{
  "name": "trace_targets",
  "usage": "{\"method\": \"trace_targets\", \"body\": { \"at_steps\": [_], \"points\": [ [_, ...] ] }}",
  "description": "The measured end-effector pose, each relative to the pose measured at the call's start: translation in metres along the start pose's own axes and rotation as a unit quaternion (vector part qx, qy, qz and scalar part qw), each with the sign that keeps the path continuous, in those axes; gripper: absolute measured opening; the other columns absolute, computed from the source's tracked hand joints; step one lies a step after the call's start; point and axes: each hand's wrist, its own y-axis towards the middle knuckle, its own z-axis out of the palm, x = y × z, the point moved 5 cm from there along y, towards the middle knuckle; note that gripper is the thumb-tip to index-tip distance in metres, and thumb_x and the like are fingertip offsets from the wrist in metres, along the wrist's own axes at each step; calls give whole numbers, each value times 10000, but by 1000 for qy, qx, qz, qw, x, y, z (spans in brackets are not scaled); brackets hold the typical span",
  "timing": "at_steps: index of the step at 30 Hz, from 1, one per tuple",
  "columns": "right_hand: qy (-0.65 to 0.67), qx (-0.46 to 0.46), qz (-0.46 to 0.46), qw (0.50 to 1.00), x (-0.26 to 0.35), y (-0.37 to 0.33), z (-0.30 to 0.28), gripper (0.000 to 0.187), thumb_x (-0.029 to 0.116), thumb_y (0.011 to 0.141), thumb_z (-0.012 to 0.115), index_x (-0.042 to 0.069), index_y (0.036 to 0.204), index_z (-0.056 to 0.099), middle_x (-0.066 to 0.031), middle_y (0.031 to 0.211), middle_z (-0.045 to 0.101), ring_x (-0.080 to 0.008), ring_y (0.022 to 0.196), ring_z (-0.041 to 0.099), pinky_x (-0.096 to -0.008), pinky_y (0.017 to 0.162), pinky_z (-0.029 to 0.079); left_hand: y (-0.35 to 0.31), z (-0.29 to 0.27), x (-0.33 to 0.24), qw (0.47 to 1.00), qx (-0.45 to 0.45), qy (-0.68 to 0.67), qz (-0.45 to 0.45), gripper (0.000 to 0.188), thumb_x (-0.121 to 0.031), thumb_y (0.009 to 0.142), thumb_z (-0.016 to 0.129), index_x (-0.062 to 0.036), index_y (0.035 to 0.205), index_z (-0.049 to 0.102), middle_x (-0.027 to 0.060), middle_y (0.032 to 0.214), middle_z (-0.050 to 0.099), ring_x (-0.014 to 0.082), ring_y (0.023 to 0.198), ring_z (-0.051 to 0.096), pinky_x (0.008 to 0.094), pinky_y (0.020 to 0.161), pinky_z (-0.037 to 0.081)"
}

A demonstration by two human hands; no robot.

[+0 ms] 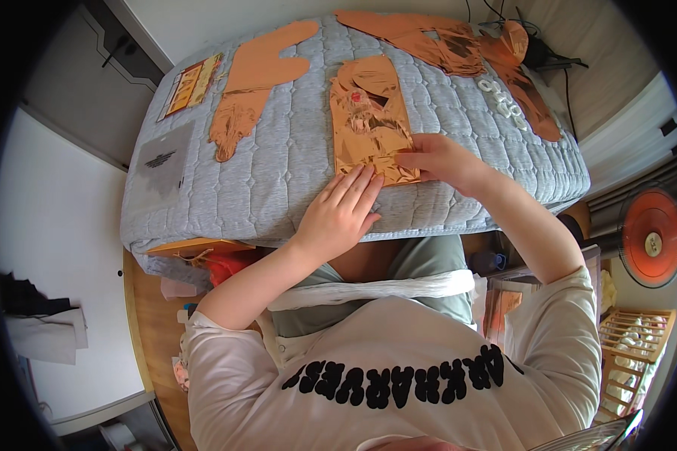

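Copper foil sheet [370, 119] lying flat mid-pad on grey quilted pad [293, 158], near the front edge. Risk, judged: thin foil creasing or tearing if pulled against the soft quilting; sliding off the pad's front edge if pressure eases. Left hand [340, 213] flat, fingers extended, pressing the sheet's lower left corner, gripping nothing. Right hand [440, 159] pinching the sheet's lower right edge, wrist bent inward.

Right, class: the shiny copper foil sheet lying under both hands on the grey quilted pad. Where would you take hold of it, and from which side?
Probably its near edge, from the person's side. The copper foil sheet lies flat on the quilted pad, so only the edges offer a pinch. The right hand already touches the near right corner; the left hand rests flat beside it.
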Motion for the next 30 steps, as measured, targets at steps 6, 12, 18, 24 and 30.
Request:
{"method": "trace_targets", "body": {
  "at_steps": [6,12,18,24,30],
  "points": [
    [-46,-145,-183,971,-6,-41,6,422,81,951,691,-1,1349,578,-20,974,699,-84,819,614,-262,749,520,0,2,1,1000,-5,-5,-9,679,-301,858,760,-5,1422,527,196,1432,555,346,1345,529,461,1119,440],
    [-194,-298,-191,915,-11,-53,24,462,74,895,734,15,1327,581,-73,822,698,-129,696,607,-293,671,509,5,0,-4,1000,-17,-11,-22,614,-348,847,768,-125,1391,595,182,1403,569,338,1314,548,475,1093,459],
    [-207,-347,-201,892,-18,-51,25,378,63,882,740,-7,1210,566,-96,804,701,-163,674,618,-310,653,507,6,3,-4,999,-27,6,-39,623,-419,823,782,-161,1366,620,158,1385,577,322,1296,561,471,1075,471],
    [-193,-360,-216,887,-22,-50,22,334,60,876,747,-8,1141,556,-95,785,691,-175,661,615,-317,630,496,7,6,-4,998,-34,15,-40,623,-453,812,779,-172,1349,634,142,1381,581,318,1293,565,464,1070,475],
    [-255,-398,-255,844,-21,-54,26,276,57,866,751,12,1043,544,-88,759,668,-223,637,608,-340,612,488,5,9,-3,999,-30,15,-42,636,-474,838,750,-197,1388,592,136,1393,565,306,1312,547,474,1076,471]
  ]
}}
